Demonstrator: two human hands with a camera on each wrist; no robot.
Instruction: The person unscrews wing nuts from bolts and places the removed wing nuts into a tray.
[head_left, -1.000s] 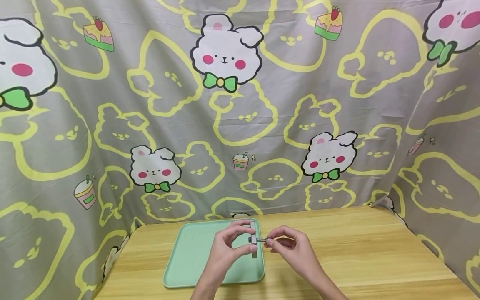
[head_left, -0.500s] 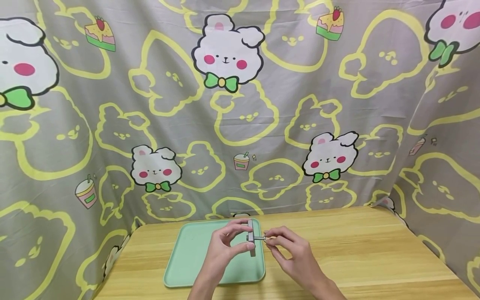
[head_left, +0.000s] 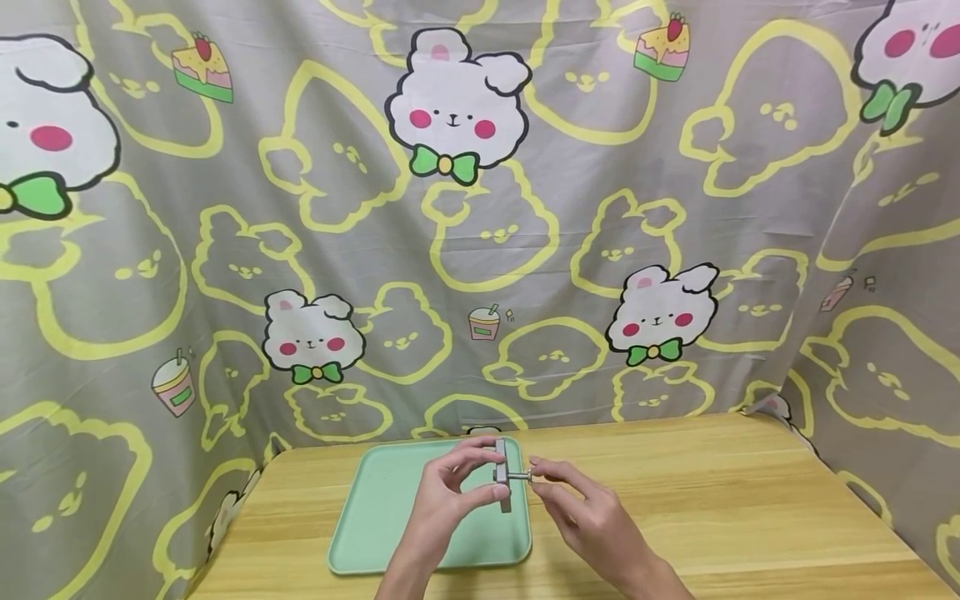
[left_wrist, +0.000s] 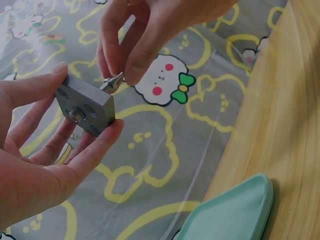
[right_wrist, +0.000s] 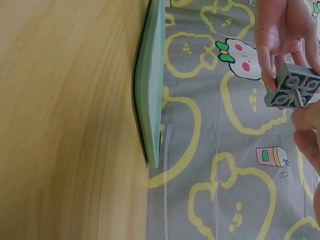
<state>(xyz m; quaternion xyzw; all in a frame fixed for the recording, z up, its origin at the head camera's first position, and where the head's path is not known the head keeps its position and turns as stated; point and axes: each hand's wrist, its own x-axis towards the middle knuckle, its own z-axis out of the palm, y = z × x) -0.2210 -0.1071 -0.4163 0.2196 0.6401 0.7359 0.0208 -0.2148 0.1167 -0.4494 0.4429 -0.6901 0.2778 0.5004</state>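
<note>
A grey square block with holes is held up on edge in my left hand, thumb on one edge and fingertips on the opposite one. Through its middle runs a thin metal bolt, its head on the left face. In the right wrist view, the other face of the block shows ribbed hollows around the bolt. A small winged metal nut sits at the bolt's free end. My right hand has thumb and forefinger on either side of this nut.
A pale green tray with a raised rim lies on the wooden table, below and left of the hands. A grey patterned curtain with rabbit faces hangs around the table's back and sides.
My right hand has rotated at the wing nut, and its thumb and forefinger stand wider apart. The left hand and block have shifted very slightly left.
</note>
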